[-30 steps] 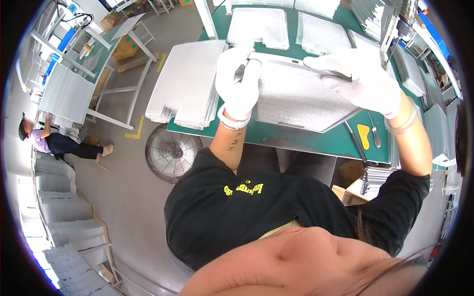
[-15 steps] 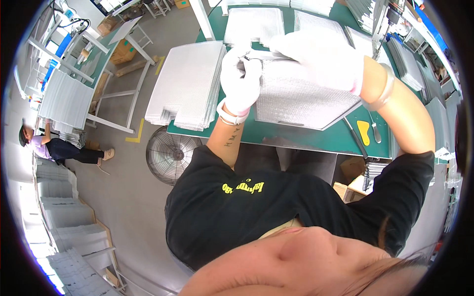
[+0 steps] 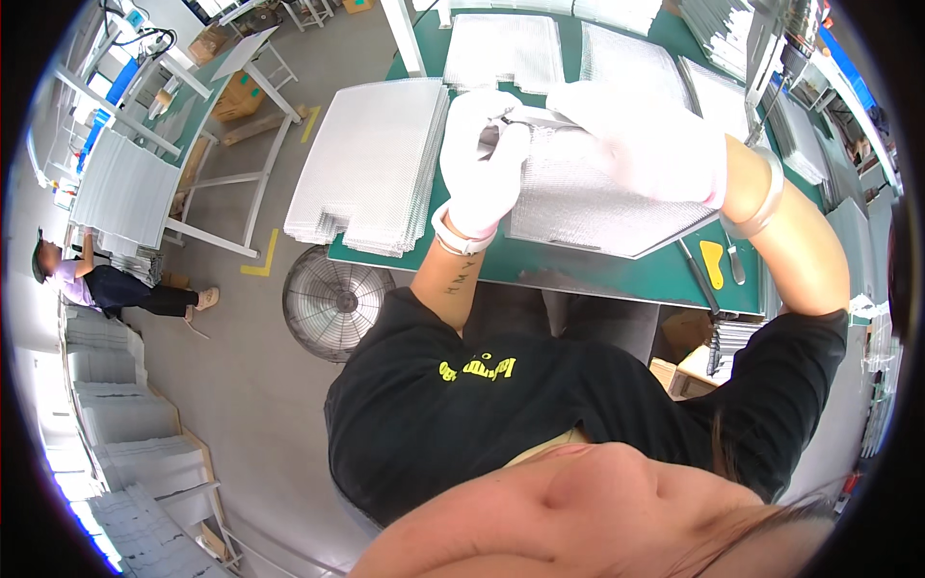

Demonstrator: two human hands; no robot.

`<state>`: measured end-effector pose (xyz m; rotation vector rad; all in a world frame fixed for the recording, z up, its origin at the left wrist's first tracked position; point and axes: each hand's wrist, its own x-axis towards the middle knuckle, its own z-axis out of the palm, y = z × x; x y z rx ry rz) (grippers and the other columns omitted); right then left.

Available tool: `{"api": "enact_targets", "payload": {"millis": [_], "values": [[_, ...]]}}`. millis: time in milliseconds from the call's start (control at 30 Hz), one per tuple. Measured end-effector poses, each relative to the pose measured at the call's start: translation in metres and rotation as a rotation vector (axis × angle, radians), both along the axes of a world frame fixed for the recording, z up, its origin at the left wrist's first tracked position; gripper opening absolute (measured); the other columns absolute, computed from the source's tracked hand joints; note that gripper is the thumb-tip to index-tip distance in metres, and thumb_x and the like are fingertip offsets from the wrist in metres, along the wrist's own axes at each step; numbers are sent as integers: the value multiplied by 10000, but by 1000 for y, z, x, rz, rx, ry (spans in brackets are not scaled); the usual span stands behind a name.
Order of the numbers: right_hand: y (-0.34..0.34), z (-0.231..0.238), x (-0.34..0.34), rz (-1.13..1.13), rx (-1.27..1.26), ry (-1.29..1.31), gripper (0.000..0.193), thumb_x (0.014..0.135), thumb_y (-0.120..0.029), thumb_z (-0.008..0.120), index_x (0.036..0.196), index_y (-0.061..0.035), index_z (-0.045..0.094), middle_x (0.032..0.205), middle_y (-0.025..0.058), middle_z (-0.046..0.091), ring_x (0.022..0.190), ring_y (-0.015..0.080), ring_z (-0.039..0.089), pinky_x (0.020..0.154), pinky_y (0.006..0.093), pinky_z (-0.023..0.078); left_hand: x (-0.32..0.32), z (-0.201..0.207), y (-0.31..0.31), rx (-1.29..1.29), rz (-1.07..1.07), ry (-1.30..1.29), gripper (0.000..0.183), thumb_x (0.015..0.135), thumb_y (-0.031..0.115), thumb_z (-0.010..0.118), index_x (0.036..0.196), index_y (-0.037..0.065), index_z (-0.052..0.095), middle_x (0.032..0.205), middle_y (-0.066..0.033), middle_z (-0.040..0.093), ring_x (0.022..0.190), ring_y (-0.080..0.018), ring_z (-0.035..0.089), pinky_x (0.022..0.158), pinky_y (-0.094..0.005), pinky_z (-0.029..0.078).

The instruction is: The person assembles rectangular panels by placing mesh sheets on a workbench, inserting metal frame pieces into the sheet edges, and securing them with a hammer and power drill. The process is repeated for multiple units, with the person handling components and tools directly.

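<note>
Head view: a silver mesh panel [image 3: 568,217] sits at two o'clock, over the green tabletop [image 3: 660,279]. The left hand [image 3: 480,173] pinches its ten-o'clock corner between thumb and curled fingers, probably to steady it. The right hand [image 3: 641,140] bends across the twelve-o'clock edge; its fingertips' grip I cannot tell. A yellow tool [image 3: 712,264] and a screwdriver [image 3: 736,263] lie toward four o'clock, presumably for easy reach.

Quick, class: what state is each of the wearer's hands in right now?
Left hand: closed, holding the upper-left corner of the framed mesh panel.
Right hand: over the panel's upper edge; open or closed cannot be told.
</note>
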<state>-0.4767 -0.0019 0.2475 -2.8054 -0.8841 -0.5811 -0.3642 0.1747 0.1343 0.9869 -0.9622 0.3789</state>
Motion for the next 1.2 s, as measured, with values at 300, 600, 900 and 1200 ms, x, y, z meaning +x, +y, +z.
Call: {"api": "enact_targets", "payload": {"millis": [300,600,900,1200], "values": [[-1,0,0,-11,-64,8,414,889,-52,621,1290,36,561,1149,237,648,1032,405,637,927,419,520,-4,3,3,-22,98,-2,276,846,-108,615,1103,-15,646,1021,-86,638,780,-102,611,657,-223,488],[5,-3,-4,-25,-123,-97,407,863,-18,618,1266,25,584,1125,227,662,1001,397,653,905,423,532,1,-2,1,-51,353,-206,262,829,-52,674,1087,-9,675,1025,-121,675,815,-181,646,669,-262,524],[1,-5,-4,68,-80,-124,399,862,-10,603,1255,54,581,1123,249,662,991,402,655,890,428,538,-12,3,9,-34,113,102,246,828,-98,646,1058,-15,674,1025,-103,657,818,-143,625,687,-259,516],[16,3,-10,-158,-183,-95,373,895,-260,658,1209,-59,660,1034,161,696,897,308,687,805,381,558,3,-6,-10,-47,-86,-86,384,837,-113,623,1193,-10,519,1031,-98,619,907,-154,617,795,-272,514]]}}
